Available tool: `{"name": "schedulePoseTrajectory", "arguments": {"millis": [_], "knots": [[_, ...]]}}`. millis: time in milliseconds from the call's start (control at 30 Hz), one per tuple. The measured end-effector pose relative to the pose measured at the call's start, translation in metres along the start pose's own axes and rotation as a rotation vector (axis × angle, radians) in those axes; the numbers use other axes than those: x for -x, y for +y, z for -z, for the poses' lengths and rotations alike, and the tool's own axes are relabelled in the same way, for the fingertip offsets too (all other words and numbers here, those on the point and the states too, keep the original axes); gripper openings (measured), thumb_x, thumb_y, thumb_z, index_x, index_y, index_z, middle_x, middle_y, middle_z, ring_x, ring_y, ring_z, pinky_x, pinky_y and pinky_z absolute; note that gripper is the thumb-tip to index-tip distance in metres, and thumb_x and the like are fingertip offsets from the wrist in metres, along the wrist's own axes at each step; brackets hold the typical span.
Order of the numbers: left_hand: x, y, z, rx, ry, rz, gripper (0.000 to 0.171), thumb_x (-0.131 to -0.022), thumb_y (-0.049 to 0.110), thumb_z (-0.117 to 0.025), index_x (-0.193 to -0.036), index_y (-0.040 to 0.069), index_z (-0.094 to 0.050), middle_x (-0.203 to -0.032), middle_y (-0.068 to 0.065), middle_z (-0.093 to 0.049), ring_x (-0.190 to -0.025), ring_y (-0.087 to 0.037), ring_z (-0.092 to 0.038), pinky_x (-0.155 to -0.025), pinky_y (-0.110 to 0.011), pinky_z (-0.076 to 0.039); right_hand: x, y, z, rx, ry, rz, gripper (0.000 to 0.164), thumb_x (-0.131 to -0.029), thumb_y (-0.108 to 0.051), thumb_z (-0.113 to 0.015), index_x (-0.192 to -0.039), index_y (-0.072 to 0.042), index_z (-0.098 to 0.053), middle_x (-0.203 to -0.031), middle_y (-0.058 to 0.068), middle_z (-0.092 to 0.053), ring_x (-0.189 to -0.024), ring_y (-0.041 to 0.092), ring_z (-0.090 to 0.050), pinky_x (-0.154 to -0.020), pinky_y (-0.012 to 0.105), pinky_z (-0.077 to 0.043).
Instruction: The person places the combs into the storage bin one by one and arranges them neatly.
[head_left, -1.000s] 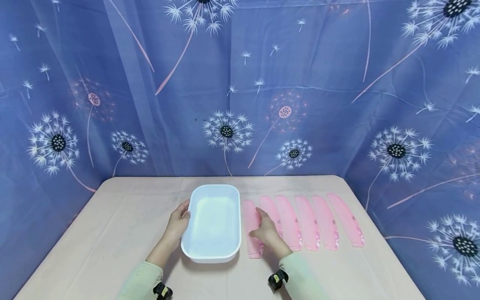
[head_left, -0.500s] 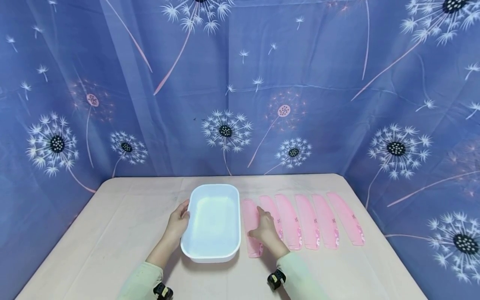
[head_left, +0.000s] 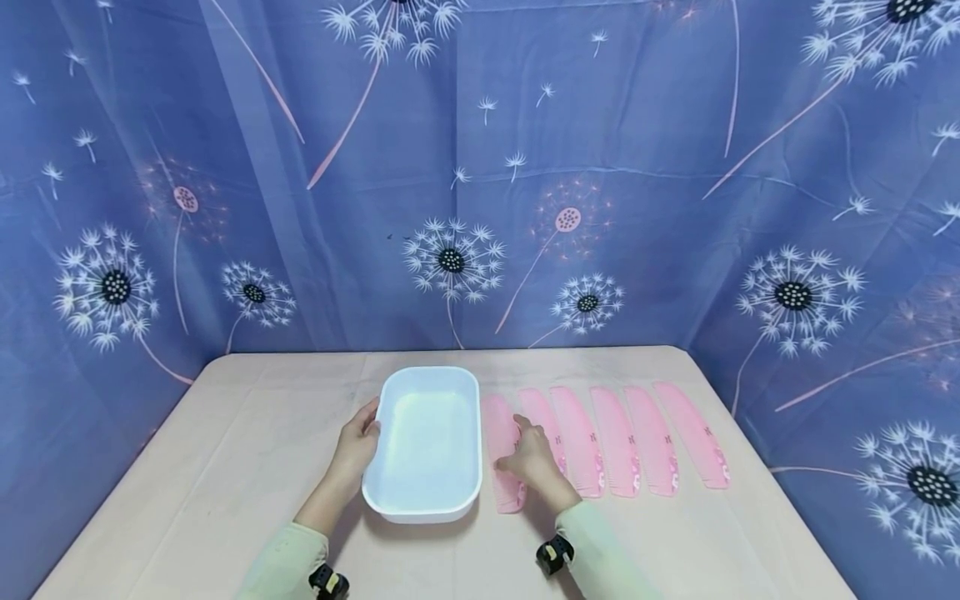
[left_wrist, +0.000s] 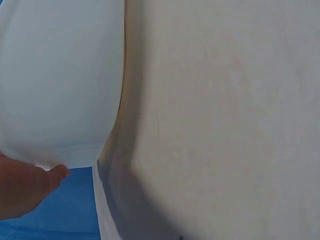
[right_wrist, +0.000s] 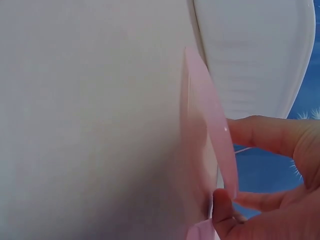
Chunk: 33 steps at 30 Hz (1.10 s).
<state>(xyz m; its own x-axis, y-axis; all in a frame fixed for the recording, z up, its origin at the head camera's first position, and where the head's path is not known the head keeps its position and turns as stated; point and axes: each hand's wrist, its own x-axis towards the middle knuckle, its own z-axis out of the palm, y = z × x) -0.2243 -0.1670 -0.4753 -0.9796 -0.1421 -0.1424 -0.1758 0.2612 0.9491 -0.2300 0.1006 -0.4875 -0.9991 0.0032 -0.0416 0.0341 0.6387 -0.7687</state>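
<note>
A white plastic basin [head_left: 427,450] stands on the table in the middle of the head view, with nothing inside. My left hand [head_left: 354,450] holds it by its left side; in the left wrist view the thumb [left_wrist: 59,172] lies against its edge. Just right of the basin lies the leftmost pink comb [head_left: 498,425]. My right hand [head_left: 534,454] pinches this comb, thumb and fingers at its edges. In the right wrist view the comb [right_wrist: 218,122] is seen nearly edge-on beside the basin wall [right_wrist: 250,55], and the hand hides part of it.
Several more pink combs [head_left: 615,442] lie side by side in a row to the right, roughly parallel. A pale cloth covers the table [head_left: 255,417]. A blue curtain [head_left: 337,250] with dandelion prints encloses the back and sides.
Hardly anything differs. The head view has shifted slightly; the right hand stays at the leftmost comb and the left hand keeps its hold on the basin.
</note>
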Motion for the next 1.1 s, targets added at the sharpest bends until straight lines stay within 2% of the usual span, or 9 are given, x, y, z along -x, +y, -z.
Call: {"name": "schedulePoseTrajectory", "arguments": {"millis": [100,200,267,400,667,967,1100], "knots": [[-0.001,0.000,0.000,0.015,-0.003,-0.007,0.050,-0.102,0.008,-0.033,-0.151,0.003,-0.025,-0.151,-0.023,-0.032,-0.140,-0.039,-0.029,-0.115,-0.047,-0.028,-0.002,0.002,0.003,-0.070,-0.007,0.005,0.079,-0.065,0.007,-0.077,-0.136,0.010,-0.043,-0.116,0.032,-0.057,-0.102,0.040,-0.060,-0.086,0.046,-0.056],[0.000,-0.001,-0.001,0.039,-0.002,-0.018,0.049,-0.101,0.006,-0.033,-0.150,0.001,-0.027,-0.150,-0.024,-0.033,-0.139,-0.040,-0.030,-0.115,-0.047,-0.029,-0.004,0.006,0.005,-0.129,0.014,0.028,0.064,-0.072,0.009,-0.070,-0.132,0.011,-0.048,-0.103,0.026,-0.063,-0.088,0.031,-0.062,-0.073,0.037,-0.058],[0.000,-0.001,-0.001,0.049,0.000,-0.024,0.049,-0.101,0.005,-0.033,-0.150,0.001,-0.027,-0.149,-0.024,-0.033,-0.138,-0.040,-0.031,-0.115,-0.047,-0.029,-0.005,0.008,0.006,-0.152,0.032,0.054,0.056,-0.074,0.011,-0.066,-0.128,0.012,-0.051,-0.093,0.020,-0.062,-0.077,0.023,-0.059,-0.065,0.031,-0.056],[0.000,-0.001,-0.001,0.050,0.009,-0.033,0.049,-0.101,0.005,-0.034,-0.149,0.001,-0.028,-0.149,-0.024,-0.034,-0.138,-0.039,-0.031,-0.115,-0.047,-0.029,-0.006,0.009,0.008,-0.182,0.051,0.072,0.049,-0.074,0.014,-0.061,-0.123,0.012,-0.056,-0.083,0.013,-0.061,-0.069,0.015,-0.055,-0.056,0.023,-0.052],[0.000,-0.001,-0.001,0.038,0.011,-0.027,0.049,-0.101,0.007,-0.033,-0.150,0.002,-0.028,-0.150,-0.022,-0.033,-0.139,-0.038,-0.030,-0.115,-0.046,-0.029,-0.007,0.008,0.015,-0.229,0.045,0.033,0.045,-0.074,0.014,-0.062,-0.119,0.010,-0.061,-0.080,0.011,-0.061,-0.068,0.015,-0.056,-0.056,0.022,-0.052],[0.000,-0.001,-0.001,0.011,0.005,0.001,0.049,-0.103,0.011,-0.031,-0.151,0.007,-0.027,-0.152,-0.019,-0.032,-0.140,-0.036,-0.028,-0.114,-0.047,-0.029,-0.011,0.011,0.023,-0.291,0.068,-0.009,0.045,-0.076,0.013,-0.062,-0.120,0.006,-0.062,-0.083,0.013,-0.062,-0.063,0.012,-0.056,-0.049,0.020,-0.049],[0.000,-0.001,-0.001,0.007,0.004,0.005,0.049,-0.103,0.011,-0.031,-0.151,0.008,-0.026,-0.153,-0.018,-0.031,-0.141,-0.036,-0.028,-0.115,-0.046,-0.029,-0.011,0.009,0.028,-0.293,0.090,-0.004,0.044,-0.076,0.013,-0.062,-0.120,0.007,-0.062,-0.084,0.014,-0.064,-0.066,0.013,-0.057,-0.052,0.019,-0.049]]}}
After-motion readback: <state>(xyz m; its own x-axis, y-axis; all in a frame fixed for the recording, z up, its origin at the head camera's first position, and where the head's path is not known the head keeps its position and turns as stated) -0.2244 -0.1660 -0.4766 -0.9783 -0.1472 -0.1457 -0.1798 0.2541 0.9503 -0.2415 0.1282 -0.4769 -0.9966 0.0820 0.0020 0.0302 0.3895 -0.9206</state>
